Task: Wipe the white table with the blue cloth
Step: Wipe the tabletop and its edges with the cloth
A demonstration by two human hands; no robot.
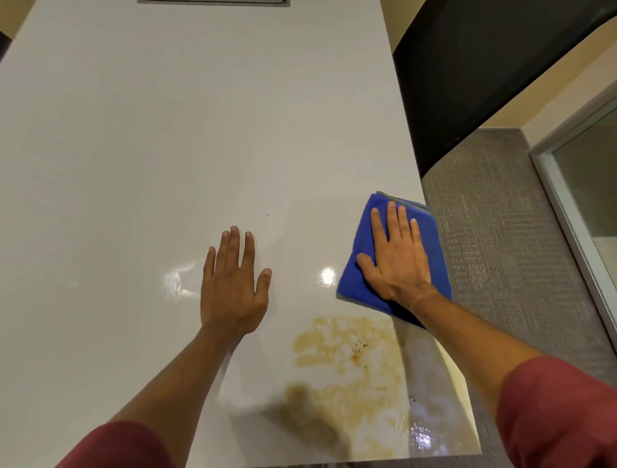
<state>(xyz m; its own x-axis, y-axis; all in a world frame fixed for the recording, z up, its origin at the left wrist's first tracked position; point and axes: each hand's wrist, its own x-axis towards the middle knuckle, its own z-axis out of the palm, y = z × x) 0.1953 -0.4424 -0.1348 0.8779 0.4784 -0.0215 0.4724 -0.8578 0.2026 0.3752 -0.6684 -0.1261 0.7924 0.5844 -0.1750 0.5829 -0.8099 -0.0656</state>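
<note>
The glossy white table (140, 160) fills most of the view. A folded blue cloth (362, 267) lies at its right edge, partly overhanging. My right hand (397, 257) presses flat on the cloth, fingers spread and pointing away from me. My left hand (233, 284) rests flat on the bare tabletop to the left of the cloth, holding nothing. A yellowish-brown smeared stain (350, 364) with small dark specks covers the table's near right part, just below the cloth and between my forearms.
Grey carpet (500, 250) lies to the right of the table. A dark panel (484, 73) stands at the upper right, a glass door frame (574, 207) at the far right. A grey inset (213, 2) sits at the table's far edge.
</note>
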